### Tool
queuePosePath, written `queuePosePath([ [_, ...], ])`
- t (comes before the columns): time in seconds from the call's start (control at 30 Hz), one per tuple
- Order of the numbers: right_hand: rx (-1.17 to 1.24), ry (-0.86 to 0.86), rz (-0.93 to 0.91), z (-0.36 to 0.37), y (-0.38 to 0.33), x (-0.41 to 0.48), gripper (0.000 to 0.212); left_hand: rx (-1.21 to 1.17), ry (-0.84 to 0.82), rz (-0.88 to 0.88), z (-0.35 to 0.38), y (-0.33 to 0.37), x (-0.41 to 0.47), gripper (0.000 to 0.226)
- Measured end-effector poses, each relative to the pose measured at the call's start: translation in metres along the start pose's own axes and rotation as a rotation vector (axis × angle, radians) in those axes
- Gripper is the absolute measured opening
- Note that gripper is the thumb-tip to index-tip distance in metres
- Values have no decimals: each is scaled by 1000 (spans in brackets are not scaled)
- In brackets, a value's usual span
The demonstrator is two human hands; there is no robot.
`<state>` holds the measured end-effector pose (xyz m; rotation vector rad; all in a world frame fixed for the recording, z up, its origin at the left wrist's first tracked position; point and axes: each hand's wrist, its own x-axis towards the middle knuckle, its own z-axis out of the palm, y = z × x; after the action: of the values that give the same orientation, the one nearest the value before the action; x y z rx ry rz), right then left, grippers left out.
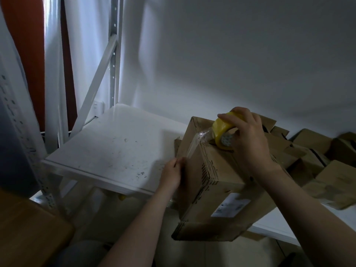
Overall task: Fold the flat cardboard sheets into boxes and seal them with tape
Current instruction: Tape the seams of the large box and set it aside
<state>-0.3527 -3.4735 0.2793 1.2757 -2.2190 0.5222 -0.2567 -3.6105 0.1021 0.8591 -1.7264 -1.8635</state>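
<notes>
You have a flat white shelf board [115,143] at 9 o'clock of your view, its surface flecked with dark scuff marks [141,173] toward its near edge. At its far corner, at 11 o'clock, a white perforated metal post [113,54] stands upright, and a white diagonal brace [96,83] slants down from it. A small white wall socket [95,107] sits just beside the foot of that post. A plain white wall [231,54] fills 12 to 3 o'clock. At 10 o'clock you see a rust-orange panel [25,35] beside a pale white curtain [52,54]. A grey perforated post [23,141] leans at 9 o'clock, far left. A brown wooden surface [28,228] lies at 8 o'clock. A small yellow object [122,197], too hidden to identify, shows under the shelf edge at 7 o'clock.
</notes>
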Motion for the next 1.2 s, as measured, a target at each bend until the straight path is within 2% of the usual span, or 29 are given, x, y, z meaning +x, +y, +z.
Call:
queuePosePath([
  [0.13,2,5,14,-1,-1,-1,68,71,95,23,3,2,-6,42],
  [0.27,-8,-4,23,0,-3,-2,69,201,92,-44,-2,-13,-6,48],
  [0.33,-12,-9,17,-1,-2,-1,68,319,108,-78,-6,-14,-9,30],
  [0.4,-24,-24,13,-2,-2,0,67,316,189,-18,-12,5,-17,5],
  [0.47,-40,-34,15,-3,-3,0,65,239,211,116,-14,38,-29,25],
  [0.53,-60,-36,16,-3,-3,1,63,80,24,174,-6,67,-42,46],
  [0.57,-73,-41,14,-3,-2,2,63,5,-93,152,1,76,-48,62],
  [0.63,-87,-48,-2,-5,0,3,64,-12,-219,92,12,83,-55,100],
  [0.7,-88,-57,-23,-5,2,3,64,-11,-247,51,13,81,-54,115],
  [0.77,-98,-71,-46,-7,5,2,64,-37,-294,-19,11,82,-54,107],
  [0.87,-100,-98,-104,-10,10,4,68,-69,-308,-49,9,86,-53,75],
  [0.93,-65,-129,-162,-12,22,8,79,-62,-326,-52,9,87,-52,72],
  [1.0,66,-171,-187,-11,42,15,86,-39,-313,-50,9,90,-55,58],
  [1.07,300,-217,-128,-12,62,20,77,-51,-243,-33,10,91,-53,31],
  [1.2,448,-235,-137,-15,82,19,71,8,-171,-57,13,101,-44,21],
])
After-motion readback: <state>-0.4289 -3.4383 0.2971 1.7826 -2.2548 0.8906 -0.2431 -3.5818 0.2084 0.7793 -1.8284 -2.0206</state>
